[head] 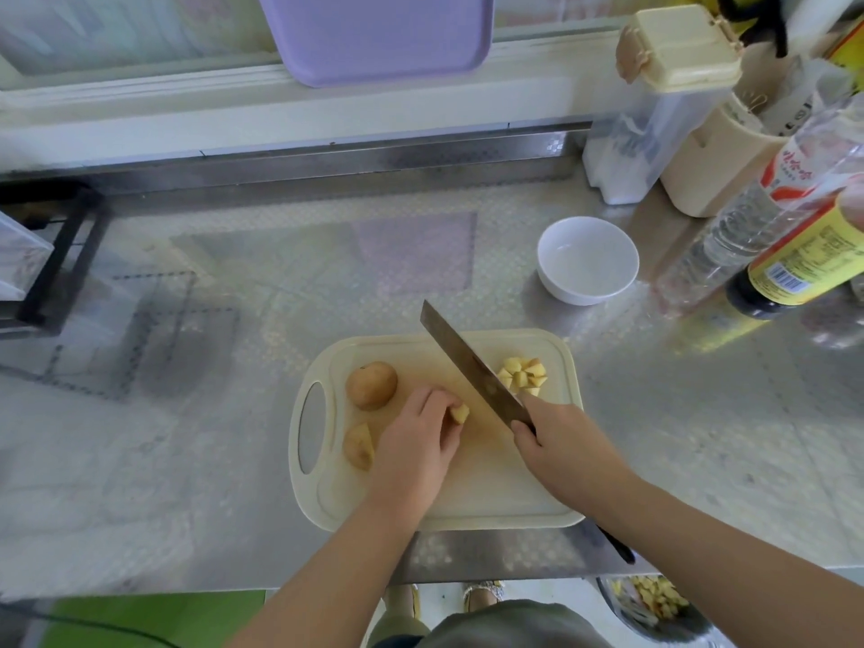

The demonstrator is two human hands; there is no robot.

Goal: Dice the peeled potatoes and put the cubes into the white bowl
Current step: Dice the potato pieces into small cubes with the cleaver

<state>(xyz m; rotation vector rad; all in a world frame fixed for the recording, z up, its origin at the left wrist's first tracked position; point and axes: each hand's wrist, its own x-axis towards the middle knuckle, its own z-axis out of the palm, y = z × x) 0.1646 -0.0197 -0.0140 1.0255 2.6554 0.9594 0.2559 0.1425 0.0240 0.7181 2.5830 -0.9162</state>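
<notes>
Knife (472,362) in right hand (561,446) grip; left hand (416,441) pinches potato piece (459,413) (bottles (804,259) beside white bowl (561,292)).

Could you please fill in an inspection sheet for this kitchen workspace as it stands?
Surface: steel counter; a cutting board lies at its near edge.
Job's things: whole potato, potato half and pile of cubes on the board; white bowl beyond the board, no cubes in it.
Clutter: bottles and a lidded container at the right rear.
Hands: left hand holds a potato piece on the board; right hand grips the knife, blade slanting across the board.
Cables: a dark cable on the floor, lower left.
Surroundings: purple tray against the window ledge; black rack at left.
</notes>
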